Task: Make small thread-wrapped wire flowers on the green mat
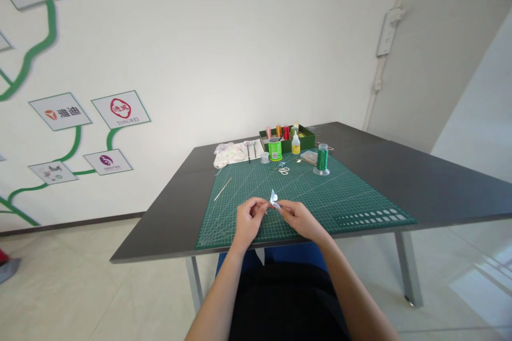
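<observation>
My left hand (248, 219) and right hand (301, 218) pinch a pale piece (274, 199) over the table's (170, 194) near edge. Green mat (316, 194) beneath — white wall (240, 53) beyond.

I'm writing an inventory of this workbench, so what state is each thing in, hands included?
Pale blue piece, held at the fingertips
Left hand, fingers pinched together
Right hand, fingers pinched together
Cutting mat, spread flat
Scissors, lying on the mat; blades too small to judge
Green thread spool, upright
Green can, upright
Yellow-labelled bottle, upright
Green box, open, spools inside
</observation>
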A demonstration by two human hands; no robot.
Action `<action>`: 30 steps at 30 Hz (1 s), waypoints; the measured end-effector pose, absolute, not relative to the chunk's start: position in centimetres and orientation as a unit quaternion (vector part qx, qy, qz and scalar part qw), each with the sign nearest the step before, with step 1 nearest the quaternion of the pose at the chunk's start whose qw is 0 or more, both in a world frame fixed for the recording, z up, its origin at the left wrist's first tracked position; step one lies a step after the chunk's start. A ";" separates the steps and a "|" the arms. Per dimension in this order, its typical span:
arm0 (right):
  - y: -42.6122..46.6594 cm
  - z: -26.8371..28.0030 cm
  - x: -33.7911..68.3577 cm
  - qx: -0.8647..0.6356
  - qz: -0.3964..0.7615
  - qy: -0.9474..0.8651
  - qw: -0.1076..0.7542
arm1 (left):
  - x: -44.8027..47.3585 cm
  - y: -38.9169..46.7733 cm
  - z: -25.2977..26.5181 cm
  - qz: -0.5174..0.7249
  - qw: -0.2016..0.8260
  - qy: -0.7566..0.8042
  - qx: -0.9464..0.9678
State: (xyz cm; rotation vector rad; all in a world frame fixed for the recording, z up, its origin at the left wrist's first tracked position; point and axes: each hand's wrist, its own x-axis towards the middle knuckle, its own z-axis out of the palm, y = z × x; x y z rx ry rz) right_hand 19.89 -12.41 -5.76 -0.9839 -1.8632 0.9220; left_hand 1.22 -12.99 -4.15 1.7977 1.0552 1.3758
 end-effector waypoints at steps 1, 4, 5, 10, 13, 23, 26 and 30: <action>-12.6 -5.7 19.9 -0.388 0.370 -0.740 0.405 | 1.2 -13.0 -4.2 0.529 0.312 0.405 0.677; -13.0 -5.5 19.9 -0.381 0.379 -0.741 0.402 | 1.2 -13.0 -4.2 0.546 0.296 0.417 0.664; -13.1 -5.4 19.9 -0.378 0.383 -0.742 0.401 | 1.2 -13.0 -4.1 0.550 0.293 0.420 0.660; -13.3 -5.0 20.0 -0.363 0.405 -0.745 0.387 | 1.1 -13.0 -4.2 0.554 0.280 0.433 0.654; -13.4 -4.9 19.9 -0.358 0.415 -0.745 0.382 | 1.1 -12.9 -4.3 0.550 0.261 0.446 0.656; -13.6 -4.8 20.5 -0.337 0.437 -0.746 0.372 | 1.1 -12.6 -4.4 0.507 0.229 0.487 0.673; -13.6 -4.9 20.7 -0.327 0.446 -0.742 0.380 | 1.1 -12.5 -4.4 0.495 0.214 0.489 0.686; -13.6 -4.7 20.8 -0.324 0.453 -0.738 0.381 | 1.2 -12.5 -4.4 0.486 0.189 0.483 0.703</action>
